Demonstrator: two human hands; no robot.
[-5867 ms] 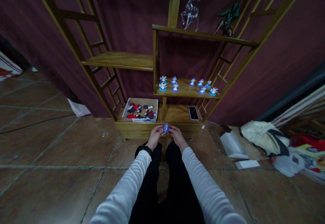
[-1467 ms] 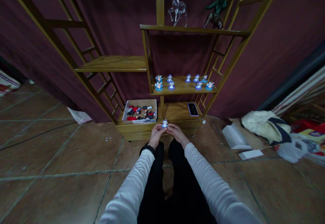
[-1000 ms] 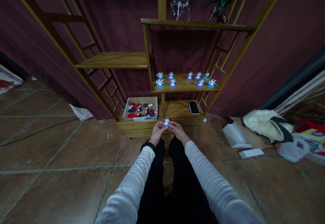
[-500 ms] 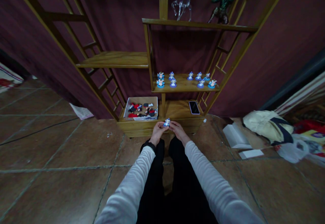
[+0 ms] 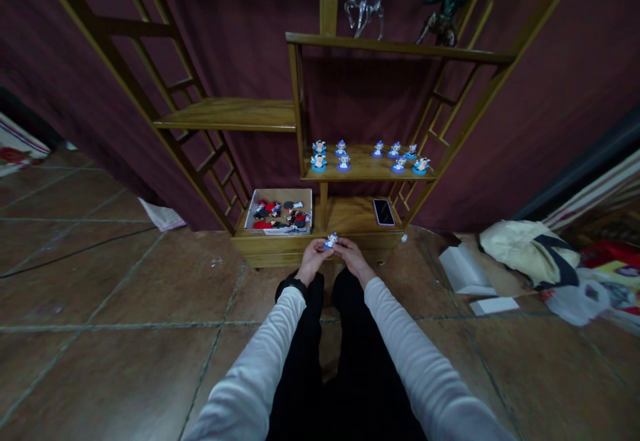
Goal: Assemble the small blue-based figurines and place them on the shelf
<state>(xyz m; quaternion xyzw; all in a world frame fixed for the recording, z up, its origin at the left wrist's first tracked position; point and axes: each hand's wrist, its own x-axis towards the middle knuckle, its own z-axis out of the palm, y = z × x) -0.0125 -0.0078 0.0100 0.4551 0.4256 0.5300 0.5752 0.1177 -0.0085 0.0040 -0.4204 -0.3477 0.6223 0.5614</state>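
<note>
Between my two hands, in front of the low part of the wooden shelf unit, is a small white and purple figurine (image 5: 331, 241). My left hand (image 5: 313, 256) pinches it from the left, and my right hand (image 5: 350, 253) has its fingers closed on the other side. Similar figurines stand on the middle shelf (image 5: 360, 171): a group at its left, including a blue-based figurine (image 5: 319, 162), and several more at its right, including a purple-based figurine (image 5: 399, 164). Left of my hands, a cardboard box (image 5: 256, 199) holds several red and black figurines lying loose.
A phone (image 5: 383, 212) lies on the lower board. Higher up stand a clear glass deer (image 5: 367, 1) and a dark green statue (image 5: 447, 7). On the floor at right are a white box (image 5: 465, 269), a cream bag (image 5: 525, 251) and a plastic bag (image 5: 577, 297). A cable (image 5: 75, 254) crosses the left floor.
The view has shifted slightly, so the shelf appears a little further right. Both hands stay on the figurine in nearly the same place.
</note>
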